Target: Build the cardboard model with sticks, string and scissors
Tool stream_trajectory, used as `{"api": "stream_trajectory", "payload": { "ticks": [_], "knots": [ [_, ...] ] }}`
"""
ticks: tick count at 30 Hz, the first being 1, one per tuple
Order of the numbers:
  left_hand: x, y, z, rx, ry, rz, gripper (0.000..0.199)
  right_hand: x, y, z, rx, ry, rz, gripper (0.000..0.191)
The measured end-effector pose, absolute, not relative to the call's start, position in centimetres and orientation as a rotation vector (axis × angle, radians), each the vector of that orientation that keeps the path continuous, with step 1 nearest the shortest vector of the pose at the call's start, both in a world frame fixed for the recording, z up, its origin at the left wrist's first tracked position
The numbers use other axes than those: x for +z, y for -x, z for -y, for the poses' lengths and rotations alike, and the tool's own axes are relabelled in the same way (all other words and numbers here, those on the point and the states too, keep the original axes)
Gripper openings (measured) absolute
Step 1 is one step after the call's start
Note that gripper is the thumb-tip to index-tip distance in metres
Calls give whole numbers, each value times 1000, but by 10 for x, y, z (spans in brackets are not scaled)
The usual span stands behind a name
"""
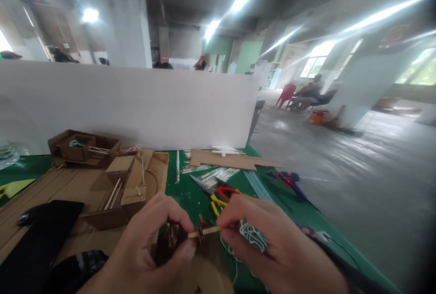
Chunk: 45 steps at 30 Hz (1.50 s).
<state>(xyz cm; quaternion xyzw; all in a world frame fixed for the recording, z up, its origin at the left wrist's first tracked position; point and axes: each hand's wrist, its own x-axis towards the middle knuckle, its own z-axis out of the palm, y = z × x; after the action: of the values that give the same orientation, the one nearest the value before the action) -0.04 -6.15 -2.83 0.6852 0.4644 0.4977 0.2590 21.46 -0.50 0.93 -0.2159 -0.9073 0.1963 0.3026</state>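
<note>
Both hands are pinching a thin wooden stick right in front of me, tips only, so here's how it's going from left to right. Way over on the left, a dark flat slab (41,239) is lying on the cardboard, and a cardboard box build (127,212) is sitting beside it with loose sticks (116,194) inside. Next comes my left hand (136,244), thumb and index closing on the left end of the thin wooden stick (210,230). A small cardboard piece (200,221) is sitting around the stick, between my hands. My right hand (275,235) is pinching the other end, fingers curling in.

Handling-wise, I'm guessing the stick is super light and fairly stiff, but it'd probably snap if I bent it. The cardboard looks softer, and I reckon it'd crush or tear at the edges if squeezed, so I'd be holding the bare wood close to it instead. Doesn't look slippery, just small and fiddly.

Behind and right of that, scissors (202,185) and yellow-handled pliers (215,205) are lying on the green table (293,212), and pale cord (254,239) is bunching up next to my right fingers, looking limp and easy to snag.
</note>
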Motion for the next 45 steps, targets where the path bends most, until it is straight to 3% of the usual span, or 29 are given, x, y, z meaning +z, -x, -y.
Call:
{"api": "stream_trajectory", "payload": {
  "ticks": [10, 15, 22, 27, 45],
  "knots": [
    [-33, 2, 61, 1326, -1795, -1203, 6, -1, -210, 0, 487, 502, 2402, 6],
    [-37, 1, 62, 1290, -1753, -1200, 2, -7, -209, -1, 422, 478, 2394, 14],
    [-50, 6, 64, 1451, -1759, -1073, 17, -5, -209, -3, 377, 391, 2376, 11],
    [-61, 14, 64, 1403, -1898, -1085, 32, 4, -218, 1, 369, 561, 2414, 12],
    [-60, 4, 60, 1553, -1744, -989, 15, 3, -215, 0, 418, 467, 2419, 9]
  ]
}}
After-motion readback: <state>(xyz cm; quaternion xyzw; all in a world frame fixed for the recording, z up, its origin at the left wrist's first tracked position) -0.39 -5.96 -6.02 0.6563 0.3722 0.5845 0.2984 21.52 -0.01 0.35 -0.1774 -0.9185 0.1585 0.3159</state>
